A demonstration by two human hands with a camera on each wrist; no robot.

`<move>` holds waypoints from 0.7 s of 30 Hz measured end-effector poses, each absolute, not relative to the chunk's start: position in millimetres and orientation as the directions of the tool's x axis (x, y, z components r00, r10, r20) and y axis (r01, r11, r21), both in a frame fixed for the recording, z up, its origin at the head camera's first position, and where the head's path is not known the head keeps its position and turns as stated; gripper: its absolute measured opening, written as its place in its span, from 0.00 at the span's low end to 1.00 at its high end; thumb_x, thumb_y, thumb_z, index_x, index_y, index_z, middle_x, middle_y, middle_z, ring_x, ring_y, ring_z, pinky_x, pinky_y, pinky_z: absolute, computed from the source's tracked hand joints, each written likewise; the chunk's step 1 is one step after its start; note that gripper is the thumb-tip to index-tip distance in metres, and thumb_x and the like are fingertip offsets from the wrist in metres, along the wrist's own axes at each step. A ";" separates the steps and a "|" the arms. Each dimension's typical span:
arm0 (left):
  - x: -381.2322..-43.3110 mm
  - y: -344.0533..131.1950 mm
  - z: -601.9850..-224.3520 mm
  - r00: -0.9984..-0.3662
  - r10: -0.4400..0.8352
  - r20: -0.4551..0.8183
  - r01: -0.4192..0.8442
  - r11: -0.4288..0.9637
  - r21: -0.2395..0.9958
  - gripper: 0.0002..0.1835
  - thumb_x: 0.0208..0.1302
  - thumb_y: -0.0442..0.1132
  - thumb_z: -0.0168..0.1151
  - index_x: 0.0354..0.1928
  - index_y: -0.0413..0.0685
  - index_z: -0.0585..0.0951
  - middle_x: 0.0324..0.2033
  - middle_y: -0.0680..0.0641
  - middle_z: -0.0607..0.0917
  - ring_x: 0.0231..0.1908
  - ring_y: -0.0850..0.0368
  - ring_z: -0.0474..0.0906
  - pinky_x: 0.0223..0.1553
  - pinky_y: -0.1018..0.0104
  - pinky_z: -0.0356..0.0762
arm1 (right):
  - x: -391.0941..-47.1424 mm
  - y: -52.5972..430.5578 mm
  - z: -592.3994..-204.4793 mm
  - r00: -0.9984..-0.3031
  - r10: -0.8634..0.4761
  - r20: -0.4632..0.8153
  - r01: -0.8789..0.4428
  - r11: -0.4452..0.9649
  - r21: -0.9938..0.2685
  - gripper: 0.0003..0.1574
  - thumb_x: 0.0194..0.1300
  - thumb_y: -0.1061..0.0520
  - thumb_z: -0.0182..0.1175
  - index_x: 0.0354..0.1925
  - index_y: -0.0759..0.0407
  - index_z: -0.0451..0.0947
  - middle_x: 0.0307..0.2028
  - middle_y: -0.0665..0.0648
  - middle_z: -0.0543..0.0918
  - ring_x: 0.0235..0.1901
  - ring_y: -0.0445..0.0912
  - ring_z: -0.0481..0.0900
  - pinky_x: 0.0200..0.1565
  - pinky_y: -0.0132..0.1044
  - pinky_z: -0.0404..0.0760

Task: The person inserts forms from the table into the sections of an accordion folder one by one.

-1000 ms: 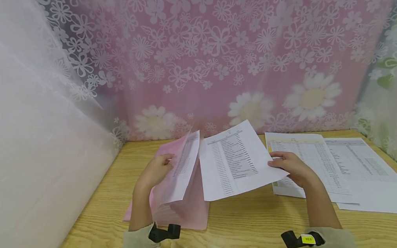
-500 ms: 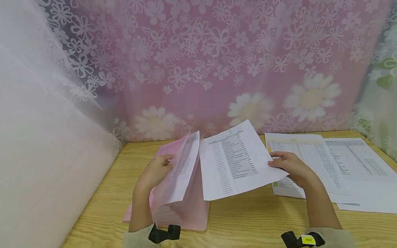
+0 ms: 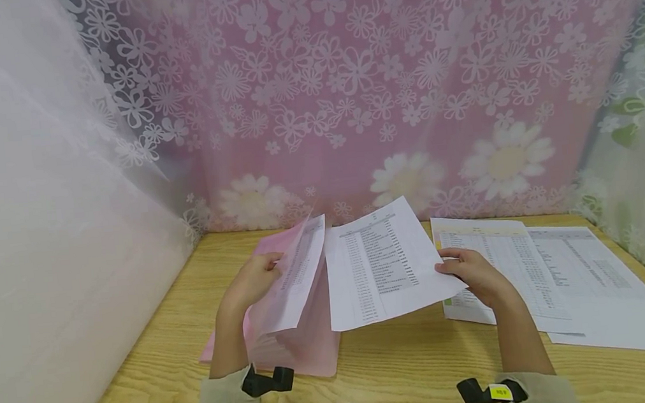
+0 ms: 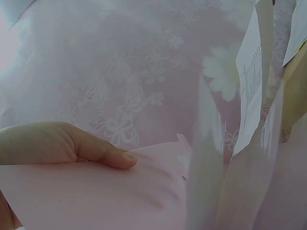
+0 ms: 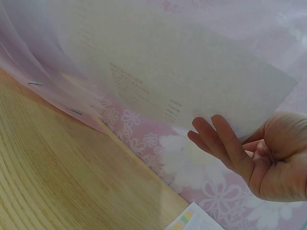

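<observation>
Left of centre in the head view, a pink folder (image 3: pixel 321 352) lies spread on the table, its clear leaves partly raised. My left hand (image 3: pixel 251 281) grips the raised pink cover and leaves, with a printed page (image 3: pixel 302 280) slanting beside the fingers. In the left wrist view, the thumb lies over the pink cover (image 4: pixel 91 196); the other fingers show faintly through it. My right hand (image 3: pixel 475 276) pinches the right edge of a loose printed sheet (image 3: pixel 386 269), held tilted above the table. From the right wrist view, fingers spread behind that sheet's pale back (image 5: pixel 192 67).
Two overlapping printed sheets lie on the right of the table: a nearer-left one with a yellow heading (image 3: pixel 502 275) and a larger one (image 3: pixel 612 291) beneath. A floral curtain (image 3: pixel 325 99) hangs behind the wooden table (image 3: pixel 406 373), and a white sheet wall (image 3: pixel 62 250) flanks the left.
The lower edge of the loose printed sheet dips very slightly. Both hands and the folder otherwise stay in place.
</observation>
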State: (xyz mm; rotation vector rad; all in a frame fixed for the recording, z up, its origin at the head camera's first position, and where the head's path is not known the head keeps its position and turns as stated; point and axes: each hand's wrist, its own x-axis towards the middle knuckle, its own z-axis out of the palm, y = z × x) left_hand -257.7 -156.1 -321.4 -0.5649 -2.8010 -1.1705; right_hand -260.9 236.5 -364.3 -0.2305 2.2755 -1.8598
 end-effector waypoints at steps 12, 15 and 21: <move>-256.9 -156.4 -321.2 -0.927 0.316 0.202 0.367 0.651 0.665 0.20 0.62 0.27 0.45 0.55 0.27 0.72 0.52 0.34 0.75 0.49 0.45 0.71 0.51 0.50 0.67 | -261.9 234.2 -364.1 -0.972 -0.230 -0.050 -0.004 0.226 -0.974 0.34 0.66 0.62 0.48 0.63 0.80 0.49 0.39 0.60 0.80 0.31 0.44 0.81 0.34 0.35 0.79; -256.6 -156.3 -321.1 -0.927 0.315 0.201 0.366 0.654 0.662 0.20 0.62 0.27 0.45 0.55 0.27 0.72 0.52 0.34 0.75 0.50 0.44 0.70 0.51 0.49 0.66 | -262.1 232.5 -363.9 -0.973 -0.226 -0.053 0.001 0.227 -0.974 0.34 0.66 0.62 0.48 0.63 0.80 0.49 0.38 0.60 0.81 0.31 0.44 0.81 0.34 0.35 0.78; -257.0 -156.7 -321.0 -0.928 0.311 0.203 0.365 0.660 0.657 0.20 0.62 0.28 0.45 0.55 0.27 0.71 0.52 0.33 0.74 0.52 0.43 0.70 0.52 0.49 0.66 | -262.1 229.1 -364.1 -0.970 -0.242 -0.039 -0.017 0.222 -0.975 0.35 0.67 0.62 0.48 0.63 0.80 0.49 0.40 0.62 0.80 0.32 0.44 0.80 0.35 0.35 0.78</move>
